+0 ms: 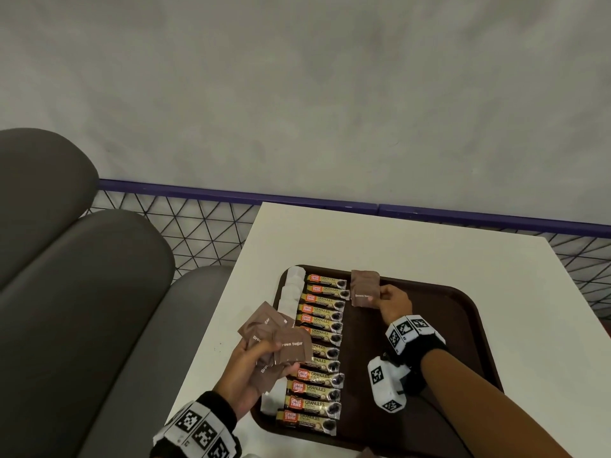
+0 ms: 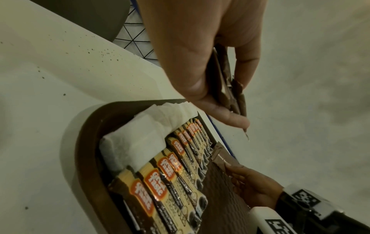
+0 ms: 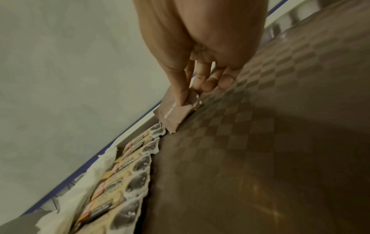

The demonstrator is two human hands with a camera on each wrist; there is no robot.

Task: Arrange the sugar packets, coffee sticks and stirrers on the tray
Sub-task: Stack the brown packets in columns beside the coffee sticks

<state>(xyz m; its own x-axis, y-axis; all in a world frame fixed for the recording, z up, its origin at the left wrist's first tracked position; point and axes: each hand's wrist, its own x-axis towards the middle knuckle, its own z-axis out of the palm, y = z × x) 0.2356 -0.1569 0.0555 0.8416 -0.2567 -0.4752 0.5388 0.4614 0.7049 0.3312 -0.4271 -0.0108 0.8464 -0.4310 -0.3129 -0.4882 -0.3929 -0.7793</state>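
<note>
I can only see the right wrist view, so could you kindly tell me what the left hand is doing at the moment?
Observer: The left hand holds a fan of brown paper sugar packets above the left edge of the dark brown plastic tray.
Operator: Thank you. How full is the column of coffee sticks?
Observer: The gold-and-brown coffee sticks run from the tray's far edge to its near edge.
Operator: And what lies left of them?
Observer: A column of white paper packets.

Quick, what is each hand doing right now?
Left hand: grips a fan of brown sugar packets.
Right hand: pinches one brown sugar packet over the tray.
</note>
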